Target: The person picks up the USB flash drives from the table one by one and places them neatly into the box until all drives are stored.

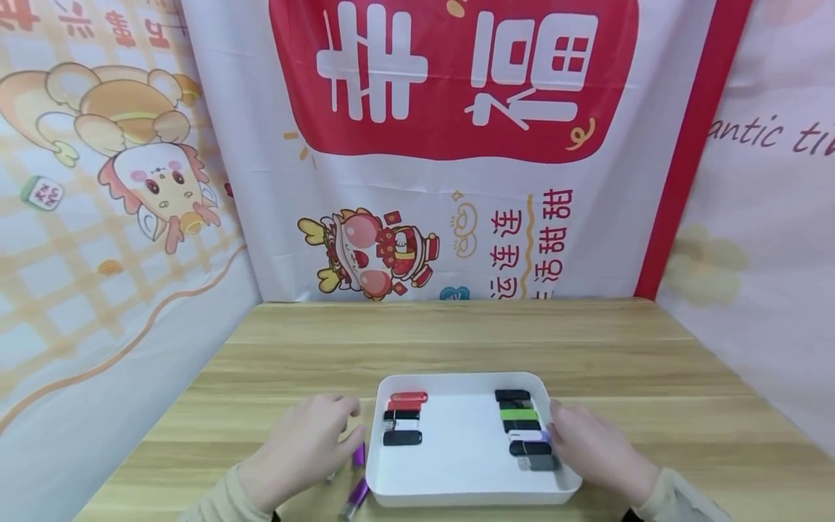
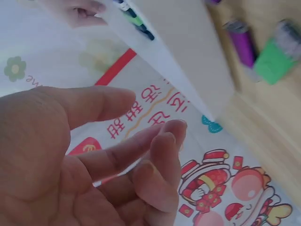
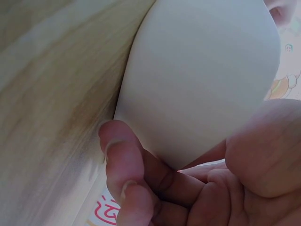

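Observation:
A shallow white tray (image 1: 472,499) holds two columns of USB flash drives. The left column has red flash drives (image 1: 409,396), black ones (image 1: 402,438) and a pale one; the right column includes a lime-green one (image 1: 519,415), a white and lavender one (image 1: 525,436) and a grey one (image 1: 538,462). My right hand (image 1: 595,448) grips the tray's right wall, curled fingers (image 3: 124,160) against its outer side and the thumb largely hidden. Beside the left wall hovers my left hand (image 1: 313,444), empty, its fingers loosely bent and apart from the thumb.
Outside the tray, close to my left hand, lie a purple flash drive (image 1: 355,497), another purple piece (image 1: 359,454) and a green flash drive (image 2: 274,61). The wooden table (image 1: 450,326) backs onto a printed cloth (image 1: 417,174), with cloth walls on both sides.

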The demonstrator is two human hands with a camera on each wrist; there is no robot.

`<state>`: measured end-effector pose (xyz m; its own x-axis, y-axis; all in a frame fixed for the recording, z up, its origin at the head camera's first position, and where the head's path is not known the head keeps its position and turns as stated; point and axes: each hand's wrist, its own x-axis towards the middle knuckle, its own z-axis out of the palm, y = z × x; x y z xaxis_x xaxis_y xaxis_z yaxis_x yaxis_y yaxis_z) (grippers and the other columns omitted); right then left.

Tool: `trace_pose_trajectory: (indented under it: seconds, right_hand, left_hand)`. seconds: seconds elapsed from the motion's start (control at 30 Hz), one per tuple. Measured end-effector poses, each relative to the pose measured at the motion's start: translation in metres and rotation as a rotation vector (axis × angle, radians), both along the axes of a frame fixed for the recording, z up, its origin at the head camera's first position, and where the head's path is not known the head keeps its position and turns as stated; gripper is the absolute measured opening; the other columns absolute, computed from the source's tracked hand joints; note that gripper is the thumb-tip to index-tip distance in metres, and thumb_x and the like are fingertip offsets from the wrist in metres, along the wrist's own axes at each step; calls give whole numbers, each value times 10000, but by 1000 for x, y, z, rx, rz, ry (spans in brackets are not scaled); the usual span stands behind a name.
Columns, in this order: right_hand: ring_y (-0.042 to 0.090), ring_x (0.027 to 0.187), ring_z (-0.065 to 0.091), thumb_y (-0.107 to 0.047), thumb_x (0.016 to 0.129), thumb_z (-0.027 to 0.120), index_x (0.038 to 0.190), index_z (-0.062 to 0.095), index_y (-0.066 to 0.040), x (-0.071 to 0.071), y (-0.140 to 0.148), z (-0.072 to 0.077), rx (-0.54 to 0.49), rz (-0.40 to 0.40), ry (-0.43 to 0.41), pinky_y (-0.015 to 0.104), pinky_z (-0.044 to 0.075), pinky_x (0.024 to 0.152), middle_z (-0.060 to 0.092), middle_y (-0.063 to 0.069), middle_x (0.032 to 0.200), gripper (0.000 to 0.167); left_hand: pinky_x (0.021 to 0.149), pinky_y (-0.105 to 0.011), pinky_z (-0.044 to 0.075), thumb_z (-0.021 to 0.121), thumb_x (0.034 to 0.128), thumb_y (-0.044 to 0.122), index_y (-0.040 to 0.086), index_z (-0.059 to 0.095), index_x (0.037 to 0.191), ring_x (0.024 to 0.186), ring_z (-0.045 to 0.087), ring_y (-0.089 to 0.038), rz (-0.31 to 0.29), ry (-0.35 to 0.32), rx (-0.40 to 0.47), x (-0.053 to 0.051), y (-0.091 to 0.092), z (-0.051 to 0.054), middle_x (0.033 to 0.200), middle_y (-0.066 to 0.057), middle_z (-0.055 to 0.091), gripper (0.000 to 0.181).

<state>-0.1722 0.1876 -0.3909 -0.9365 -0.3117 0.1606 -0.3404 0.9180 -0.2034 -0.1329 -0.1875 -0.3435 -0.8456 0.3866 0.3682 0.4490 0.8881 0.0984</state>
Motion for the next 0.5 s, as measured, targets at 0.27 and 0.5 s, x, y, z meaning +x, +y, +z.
trace_pose_trajectory:
  seconds: [0.27, 0.5]
  right_hand:
    - [141, 578, 488, -50, 877, 668, 1144, 585, 161, -2, 0, 0, -7, 7, -5, 298, 438, 470, 594, 85, 742, 351]
    - [145, 583, 491, -46, 872, 668, 1136, 585, 169, -2, 0, 0, -5, 13, 12, 315, 450, 481, 603, 102, 751, 351]
  left_hand:
    - [413, -225, 352, 723, 791, 121, 115, 649, 815, 540, 413, -23, -46, -65, 1, 12, -20, -14, 663, 97, 490, 79]
    - [418, -226, 327, 679, 775, 132, 182, 509, 668, 516, 353, -36, -98, -131, -44, 21, -20, -21, 606, 117, 394, 207]
